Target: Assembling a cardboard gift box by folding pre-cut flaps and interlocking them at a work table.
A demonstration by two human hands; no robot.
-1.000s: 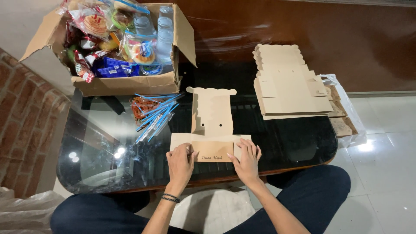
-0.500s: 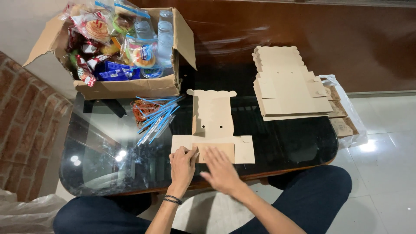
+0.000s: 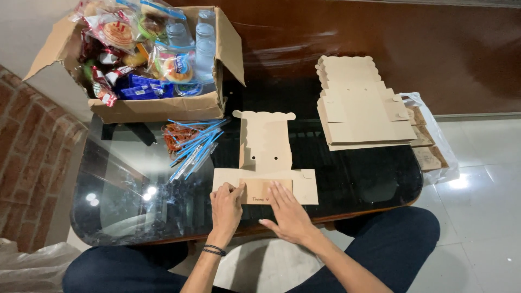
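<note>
1. Flat die-cut cardboard box blank (image 3: pixel 265 163) lies at the near edge of the glass table (image 3: pixel 125 201), scalloped top flap pointing away, two small holes mid-panel, bottom flap folded up over the wide lower panel.
2. Left hand (image 3: pixel 227 208) presses the folded flap's left end, fingers bent, gripping nothing; right hand (image 3: pixel 287 212) lies flat and spread on its right part.
3. Risk: uneven pressure could crease the flap crooked, or the blank could slide on the slick glass, off the near edge.
4. Bundle of blue straws (image 3: pixel 195 146) just left of the blank; a sweep could scatter them.
5. Stack of blanks (image 3: pixel 363 106) far right, open snack carton (image 3: pixel 157 106) far left, well apart.
</note>
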